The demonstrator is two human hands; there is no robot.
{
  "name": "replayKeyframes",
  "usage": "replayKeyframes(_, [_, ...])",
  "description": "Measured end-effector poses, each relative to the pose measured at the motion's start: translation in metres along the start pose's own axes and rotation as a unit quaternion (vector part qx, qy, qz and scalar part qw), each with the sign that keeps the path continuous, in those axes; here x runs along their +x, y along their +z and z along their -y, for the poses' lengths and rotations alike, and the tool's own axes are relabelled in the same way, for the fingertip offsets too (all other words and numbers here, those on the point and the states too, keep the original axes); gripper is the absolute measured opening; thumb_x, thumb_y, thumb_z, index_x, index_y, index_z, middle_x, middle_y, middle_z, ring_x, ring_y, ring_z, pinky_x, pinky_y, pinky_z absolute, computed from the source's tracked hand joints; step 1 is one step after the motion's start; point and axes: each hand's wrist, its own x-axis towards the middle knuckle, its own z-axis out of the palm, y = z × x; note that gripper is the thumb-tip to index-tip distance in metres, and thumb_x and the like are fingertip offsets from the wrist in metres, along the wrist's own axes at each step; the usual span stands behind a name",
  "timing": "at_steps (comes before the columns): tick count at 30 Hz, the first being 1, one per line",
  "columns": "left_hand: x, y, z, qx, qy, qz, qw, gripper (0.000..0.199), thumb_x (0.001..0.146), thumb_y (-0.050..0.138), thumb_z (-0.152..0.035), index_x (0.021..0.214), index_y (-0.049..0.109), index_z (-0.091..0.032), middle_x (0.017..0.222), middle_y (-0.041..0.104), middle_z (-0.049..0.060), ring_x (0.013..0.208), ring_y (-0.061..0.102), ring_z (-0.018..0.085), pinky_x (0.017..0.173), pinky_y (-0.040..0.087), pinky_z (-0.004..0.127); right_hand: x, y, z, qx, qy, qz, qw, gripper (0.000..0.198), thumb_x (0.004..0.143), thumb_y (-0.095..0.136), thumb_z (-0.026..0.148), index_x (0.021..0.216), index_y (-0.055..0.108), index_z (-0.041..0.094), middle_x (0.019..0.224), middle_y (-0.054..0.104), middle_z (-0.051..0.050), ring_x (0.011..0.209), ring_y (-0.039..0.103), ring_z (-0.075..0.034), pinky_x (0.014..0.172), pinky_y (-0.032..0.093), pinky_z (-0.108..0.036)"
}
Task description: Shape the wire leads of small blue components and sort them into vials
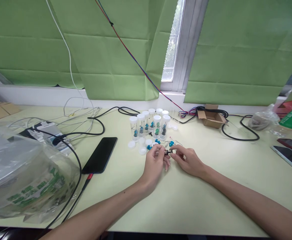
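Two pinches, left hand (153, 162) and right hand (188, 160), on one small dark piece (168, 152), its full shape unclear.

Left grip (153, 162) and right grip (187, 160) hold a small dark piece (168, 152) near white-capped vials (157, 127).

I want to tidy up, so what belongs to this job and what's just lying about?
Probably the job: dark piece between left hand and right hand, capped tubes, loose caps, blue pieces.
Probably just lying about: black phone, plastic bag, open box, black cable.
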Motion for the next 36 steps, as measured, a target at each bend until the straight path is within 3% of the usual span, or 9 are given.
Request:
replayKeyframes(3, [0.0007, -0.0007, -0.0001, 0.005, 0.004, 0.006, 1.000, 0.029, 0.087, 0.056, -0.047, 0.077, 0.049, -0.021, 0.049, 0.052, -0.005, 0.042, 0.047, 0.010, 0.044, 0.038, 0.021, -0.0012, 0.0013, -0.0011, 0.017, -0.011, 0.006, 1.000, 0.023, 0.097, 0.052, 0.036, 0.112, 0.055, 0.020, 0.058, 0.052, 0.006, 0.048, 0.044, -0.011, 0.053, 0.041, -0.022])
replayKeyframes(14, [0.0007, -0.0002, -0.0008, -0.004, -0.001, 0.010, 1.000, 0.033, 0.083, 0.060, -0.050, 0.075, 0.049, -0.021, 0.051, 0.053, -0.004, 0.042, 0.048, 0.010, 0.044, 0.038, 0.021, 0.0002, 0.0003, 0.0000, -0.007, -0.016, 0.009, 1.000, 0.017, 0.098, 0.047, 0.032, 0.105, 0.057, 0.020, 0.056, 0.053, 0.005, 0.048, 0.043, -0.012, 0.053, 0.040, -0.023])
replayKeyframes(26, [0.0007, -0.0008, 0.0006, -0.002, -0.009, 0.022, 1.000, 0.032, 0.084, 0.060, -0.049, 0.077, 0.051, -0.020, 0.061, 0.058, -0.001, 0.048, 0.052, 0.010, 0.044, 0.041, 0.021, 0.0024, -0.0026, 0.0031, -0.020, -0.017, 0.023, 0.999, 0.025, 0.100, 0.041, 0.031, 0.083, 0.057, 0.020, 0.056, 0.048, 0.005, 0.047, 0.043, -0.011, 0.053, 0.037, -0.023])
replayKeyframes(36, [0.0005, -0.0004, 0.0014, 0.001, -0.013, 0.031, 0.999, 0.034, 0.084, 0.060, -0.051, 0.076, 0.050, -0.019, 0.061, 0.058, -0.001, 0.046, 0.051, 0.010, 0.043, 0.041, 0.021, 0.0013, -0.0021, 0.0013, 0.002, -0.019, 0.033, 0.999, 0.032, 0.101, 0.040, 0.028, 0.070, 0.044, 0.021, 0.053, 0.040, 0.006, 0.046, 0.038, -0.010, 0.052, 0.034, -0.022])
